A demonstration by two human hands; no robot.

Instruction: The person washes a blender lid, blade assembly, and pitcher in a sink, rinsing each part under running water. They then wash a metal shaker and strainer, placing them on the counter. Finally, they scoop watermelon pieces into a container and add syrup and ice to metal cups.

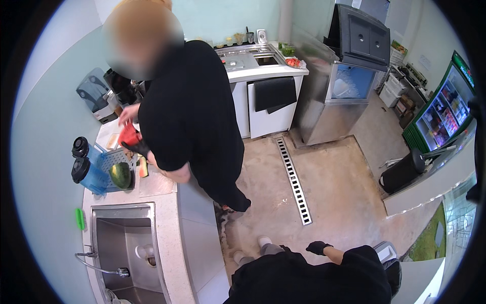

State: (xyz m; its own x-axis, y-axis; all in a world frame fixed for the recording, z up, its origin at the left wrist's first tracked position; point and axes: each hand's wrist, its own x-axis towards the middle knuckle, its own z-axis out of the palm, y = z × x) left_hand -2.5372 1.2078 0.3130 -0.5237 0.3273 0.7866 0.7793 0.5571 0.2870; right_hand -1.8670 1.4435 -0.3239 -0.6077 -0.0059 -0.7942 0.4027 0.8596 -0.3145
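My right hand [318, 247], in a black glove, hangs over the floor at the lower middle; nothing is visible in it, and its fingers are not clear. My left hand is out of view. Before me, another person in black stands at the white counter [167, 228]. That person's black-gloved hand holds a red piece of watermelon flesh [130, 134], and their other hand is beside it. A dark green watermelon piece [120, 175] lies on a perforated grey tray [133, 167], near a rind slice [143, 167].
Left of me is a steel sink [146, 243] with a tap [123, 272]. Two blue blender jugs [91, 176] stand by the wall. A slotted floor drain [294, 182] crosses the floor. Beyond are an open ice machine [351, 81], a black bin [403, 171] and a green drinks fridge [440, 110].
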